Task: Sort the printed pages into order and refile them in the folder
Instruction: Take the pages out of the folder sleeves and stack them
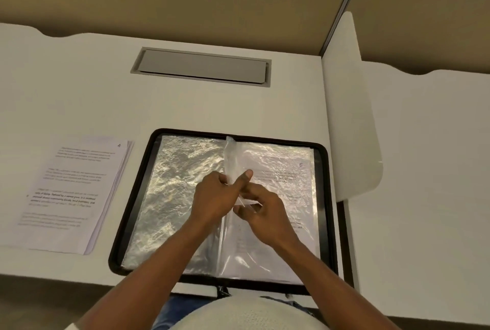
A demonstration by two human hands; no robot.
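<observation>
The folder (pixel 324 213) lies open and flat on the worktop (pixel 79 91), right in front of the person. Its spine runs from the near side to the far side, and its near edge lies along the worktop's front edge. The left half shows a shiny clear sleeve. The right half shows a printed page (pixel 289 186) under plastic, numbered 5 at its far right corner, with the top of the text pointing away from the person.

One clear sleeve (pixel 231 154) stands up along the spine. Both hands meet on it, over the middle of the folder. The left hand (pixel 212 197) has its fingers curled against the sleeve from the left. The right hand (pixel 262 213) pinches it from the right with the thumb raised.

A stack of pages (pixel 74 194) lies just left of the folder, with a narrow gap between them. Its long side runs near to far and leans slightly right. The top sheet is numbered 4.

A broad strip of worktop separates the folder's far edge from a grey hatch (pixel 201 67). On the right, the folder nearly reaches the worktop's side edge, where a white divider (pixel 350 107) stands.
</observation>
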